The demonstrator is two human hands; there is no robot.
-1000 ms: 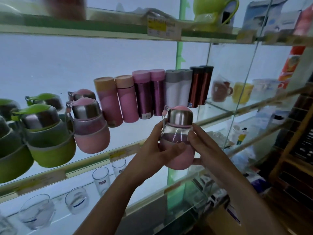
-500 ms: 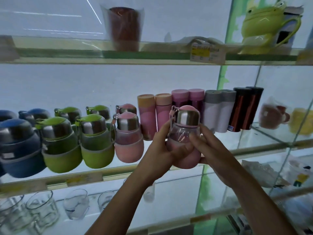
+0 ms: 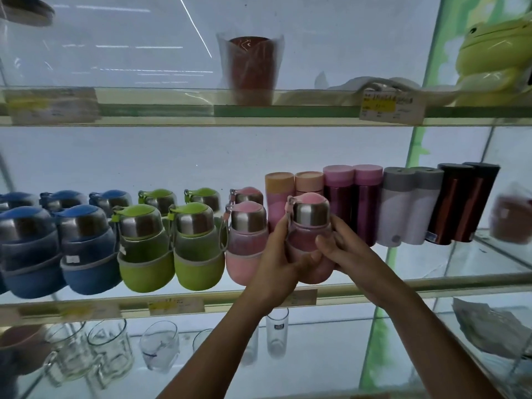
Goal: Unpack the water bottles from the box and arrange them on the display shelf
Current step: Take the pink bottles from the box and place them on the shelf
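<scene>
My left hand (image 3: 276, 263) and right hand (image 3: 345, 251) wrap the pink bottle (image 3: 310, 223) at frame center, just above the shelf (image 3: 431, 286) front edge, close right of the standing bottle (image 3: 244, 243).

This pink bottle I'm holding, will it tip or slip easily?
Probably stable: the pink bottle is wider at its base than at its steel cap. Its matte lower sleeve likely resists slipping. The see-through middle may be fragile.

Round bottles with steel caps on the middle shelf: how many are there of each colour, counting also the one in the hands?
Blue bottles: 5 (the left edge may hide more)
Green bottles: 4
Pink bottles: 3, with the held bottle
Total: 12
</scene>
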